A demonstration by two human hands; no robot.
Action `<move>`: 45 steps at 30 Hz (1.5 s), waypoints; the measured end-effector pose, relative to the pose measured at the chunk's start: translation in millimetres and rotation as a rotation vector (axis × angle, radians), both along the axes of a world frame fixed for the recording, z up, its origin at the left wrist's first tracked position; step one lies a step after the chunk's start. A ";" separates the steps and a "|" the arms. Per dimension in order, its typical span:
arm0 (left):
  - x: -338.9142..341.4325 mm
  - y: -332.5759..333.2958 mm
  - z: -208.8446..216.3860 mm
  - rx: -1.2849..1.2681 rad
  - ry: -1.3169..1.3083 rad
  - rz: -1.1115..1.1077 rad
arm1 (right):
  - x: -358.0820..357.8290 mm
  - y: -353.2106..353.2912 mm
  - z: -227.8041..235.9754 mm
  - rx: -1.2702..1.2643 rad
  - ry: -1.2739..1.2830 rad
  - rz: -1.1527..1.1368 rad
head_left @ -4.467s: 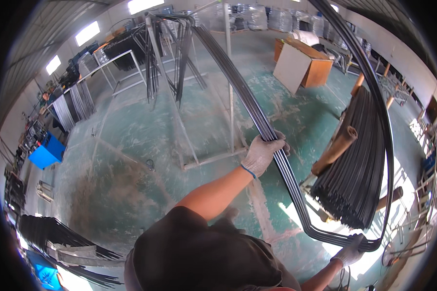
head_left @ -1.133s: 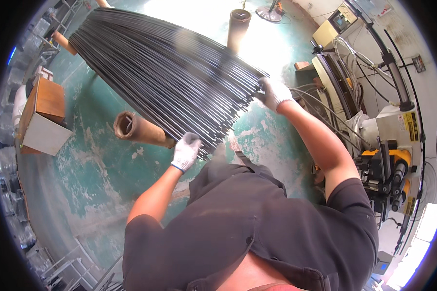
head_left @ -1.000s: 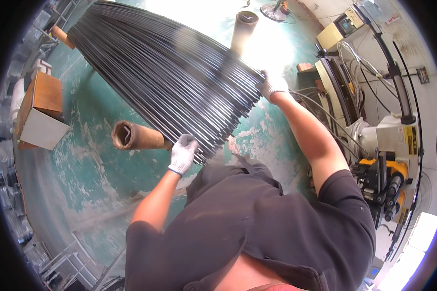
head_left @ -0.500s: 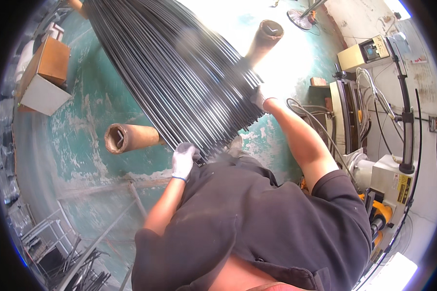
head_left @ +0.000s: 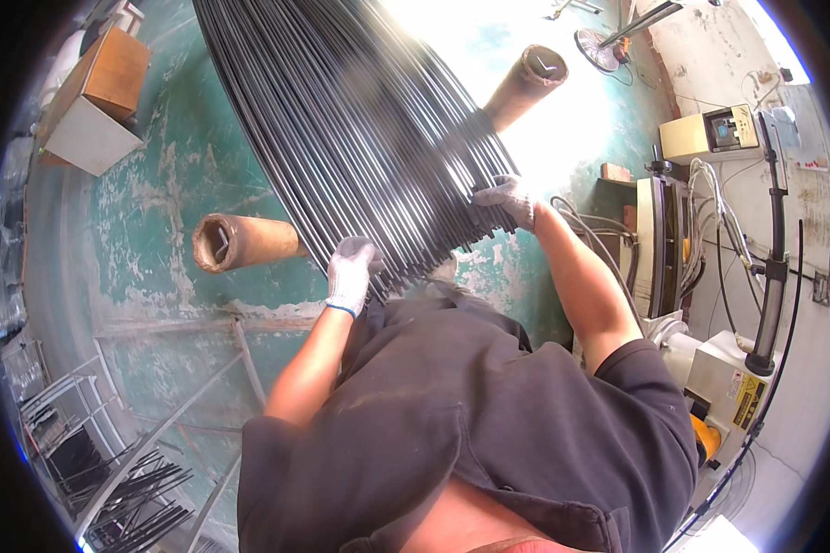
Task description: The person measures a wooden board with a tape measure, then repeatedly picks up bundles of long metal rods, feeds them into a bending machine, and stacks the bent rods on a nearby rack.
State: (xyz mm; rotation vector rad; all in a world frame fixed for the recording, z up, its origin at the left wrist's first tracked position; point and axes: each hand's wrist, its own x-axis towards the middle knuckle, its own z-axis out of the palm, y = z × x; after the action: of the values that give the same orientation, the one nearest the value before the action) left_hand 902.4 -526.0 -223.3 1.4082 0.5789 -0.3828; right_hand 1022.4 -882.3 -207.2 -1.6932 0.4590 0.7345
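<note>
A wide, flat layer of long dark metal rods (head_left: 378, 157) slants down from the upper left toward my body, its near ends uneven. At the left edge, close to those ends, my gloved left hand (head_left: 353, 267) has its fingers curled round the outer rods. My gloved right hand (head_left: 510, 200) grips the right edge, its fingers reaching over the top of the rods. Both gloves are whitish knit. The undersides of the rods and the fingertips beneath them are hidden.
Thick brown cardboard-like tubes stand at the left (head_left: 249, 244) and right (head_left: 526, 88) of the rods. A machine with hoses (head_left: 655, 249) runs along the right wall. Boxes (head_left: 92, 138) sit far left. A metal frame (head_left: 74, 396) and thin dark rods lie lower left, on worn green floor.
My right hand has shifted its hold, its fingers now laid farther over the rods. My left hand has moved slightly up along the left edge. The view has shifted a little.
</note>
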 end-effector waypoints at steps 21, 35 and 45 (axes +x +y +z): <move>55.8 -47.4 27.2 -0.233 -0.022 -0.100 | -24.7 89.6 88.9 -0.401 0.070 0.318; 205.4 -138.0 3.1 -0.991 0.215 -0.129 | -411.8 13.8 99.5 -0.999 0.040 0.080; 68.4 -213.5 11.3 -0.821 0.497 -0.301 | -608.7 68.6 65.5 -1.330 0.038 -0.300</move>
State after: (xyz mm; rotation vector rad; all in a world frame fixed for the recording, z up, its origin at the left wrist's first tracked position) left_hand 970.8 -739.5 -212.0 0.5912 0.5134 -1.0935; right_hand 413.7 -813.7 -141.6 -2.7082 1.3928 0.1691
